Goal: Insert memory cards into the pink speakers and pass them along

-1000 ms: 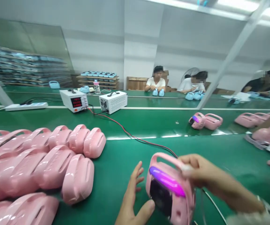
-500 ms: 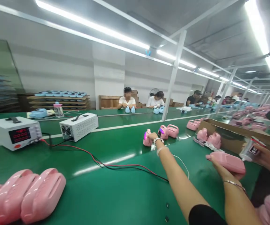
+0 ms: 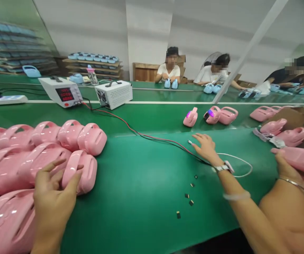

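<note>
My left hand (image 3: 51,192) reaches from the lower left with its fingers spread. Its thumb and fingertips rest on the nearest pink plastic case (image 3: 84,172) at the edge of a big heap of pink cases (image 3: 22,158). My right hand (image 3: 206,147), with a watch on the wrist, lies open and flat on the green belt (image 3: 141,183). Its fingertips are beside the small plug (image 3: 190,142) of a white cable (image 3: 240,169). A pink case with a lit purple strip (image 3: 190,117) stands farther back on the belt.
Red and black wires (image 3: 141,134) run to two white power units (image 3: 62,92) at the back left. Several small dark chips (image 3: 187,195) lie on the belt. A co-worker's arm (image 3: 286,169) holds a pink case at the right, by a cardboard box (image 3: 289,116). Other people sit at the far bench.
My right hand let go of the lit pink case far out on the belt and drew back to the cable plug. My left hand came into view on the heap. The camera dipped left.
</note>
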`<state>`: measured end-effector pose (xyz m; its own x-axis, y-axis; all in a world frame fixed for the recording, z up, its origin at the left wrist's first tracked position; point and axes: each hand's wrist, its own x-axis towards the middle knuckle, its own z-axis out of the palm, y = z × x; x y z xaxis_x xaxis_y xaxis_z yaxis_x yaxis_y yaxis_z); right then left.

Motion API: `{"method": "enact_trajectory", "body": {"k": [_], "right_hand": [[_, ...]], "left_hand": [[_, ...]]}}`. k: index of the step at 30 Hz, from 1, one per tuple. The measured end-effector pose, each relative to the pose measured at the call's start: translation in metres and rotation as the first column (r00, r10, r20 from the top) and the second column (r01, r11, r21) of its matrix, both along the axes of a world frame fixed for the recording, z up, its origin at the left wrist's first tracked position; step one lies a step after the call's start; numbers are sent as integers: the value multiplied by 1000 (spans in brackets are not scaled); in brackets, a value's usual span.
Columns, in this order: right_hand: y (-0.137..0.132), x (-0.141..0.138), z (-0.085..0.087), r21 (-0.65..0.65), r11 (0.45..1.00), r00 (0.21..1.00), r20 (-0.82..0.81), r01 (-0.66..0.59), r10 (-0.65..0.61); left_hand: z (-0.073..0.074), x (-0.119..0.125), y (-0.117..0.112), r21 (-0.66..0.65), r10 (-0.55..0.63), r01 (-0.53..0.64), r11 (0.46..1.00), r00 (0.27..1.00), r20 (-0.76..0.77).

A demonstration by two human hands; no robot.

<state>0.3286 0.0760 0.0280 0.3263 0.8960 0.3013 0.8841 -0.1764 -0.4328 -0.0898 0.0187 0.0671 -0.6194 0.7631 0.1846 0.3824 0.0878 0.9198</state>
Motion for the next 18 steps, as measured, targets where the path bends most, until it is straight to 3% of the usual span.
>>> {"method": "enact_trajectory", "body": {"k": [4, 7, 10, 13, 18], "right_hand": [[-85, -17, -23, -30, 997, 993, -98, -71, 68], [-121, -30, -41, -43, 997, 986, -160, -58, 51], [-127, -32, -49, -23, 1000, 982, -186, 11, -15], [-122, -27, -49, -18, 999, 977, -210, 35, -38], [-120, -28, -40, -45, 997, 972, -226, -70, 58]], "left_hand": [[0, 28, -17, 96, -174, 162, 982, 974, 142], [-1, 49, -32, 52, -335, 334, 941, 900, 277], [-6, 66, -46, 46, -447, 453, 890, 849, 281], [-12, 74, -61, 73, -502, 500, 863, 830, 243], [-13, 74, -82, 32, -491, 496, 868, 846, 209]]}}
